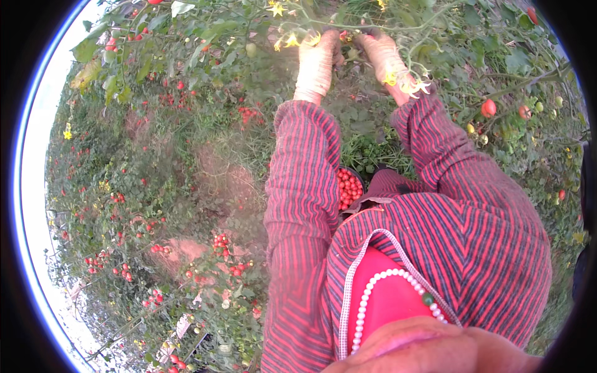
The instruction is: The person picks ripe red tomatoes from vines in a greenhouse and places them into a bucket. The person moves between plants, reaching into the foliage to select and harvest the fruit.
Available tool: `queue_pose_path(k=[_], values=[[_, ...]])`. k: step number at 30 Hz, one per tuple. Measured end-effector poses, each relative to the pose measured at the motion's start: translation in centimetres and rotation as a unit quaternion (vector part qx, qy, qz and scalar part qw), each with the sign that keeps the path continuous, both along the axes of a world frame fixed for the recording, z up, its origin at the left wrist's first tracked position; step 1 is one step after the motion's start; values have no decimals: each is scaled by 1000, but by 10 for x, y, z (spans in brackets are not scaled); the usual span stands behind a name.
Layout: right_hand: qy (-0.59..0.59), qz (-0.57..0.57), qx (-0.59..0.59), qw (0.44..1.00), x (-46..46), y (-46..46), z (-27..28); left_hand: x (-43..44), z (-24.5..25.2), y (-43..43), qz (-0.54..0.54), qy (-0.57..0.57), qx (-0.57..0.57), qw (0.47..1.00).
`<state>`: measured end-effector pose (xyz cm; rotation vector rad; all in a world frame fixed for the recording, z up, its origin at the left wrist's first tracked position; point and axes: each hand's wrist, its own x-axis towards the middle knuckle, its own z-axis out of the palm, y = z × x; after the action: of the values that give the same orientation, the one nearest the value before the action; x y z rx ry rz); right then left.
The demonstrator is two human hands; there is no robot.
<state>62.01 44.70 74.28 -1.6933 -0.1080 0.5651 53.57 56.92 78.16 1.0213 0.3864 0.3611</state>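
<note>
Both my hands, in pale gloves with darker fingers, reach into tomato plants at the top of the view. My left hand [319, 63] is among the leaves beside yellow tomato flowers [292, 40]. A little to its right is my right hand [383, 53], partly behind a stem with yellow blossoms [413, 86]. A small red thing, perhaps a tomato [344, 36], shows between the two hands. The fingertips are blurred and partly hidden by the plant, so what they hold does not show. Below my forearms, a dark bucket [358, 173] holds many small red tomatoes [349, 189].
Tomato vines with red clusters [221, 245] spread over the ground at left, around bare reddish soil [186, 249]. At right, a red tomato [488, 108] and green ones hang from stems [527, 84]. Grass [373, 151] grows beyond the bucket.
</note>
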Motion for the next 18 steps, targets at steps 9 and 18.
queue_pose_path(k=[9, 18], values=[[-363, 27, -176, 915, 104, -30, -69, -23, 15, 13, 13, 117, 181, 976], [-245, 388, -31, 888, 81, 4, -50, -6, 6, 14, -42, 46, 51, 997]])
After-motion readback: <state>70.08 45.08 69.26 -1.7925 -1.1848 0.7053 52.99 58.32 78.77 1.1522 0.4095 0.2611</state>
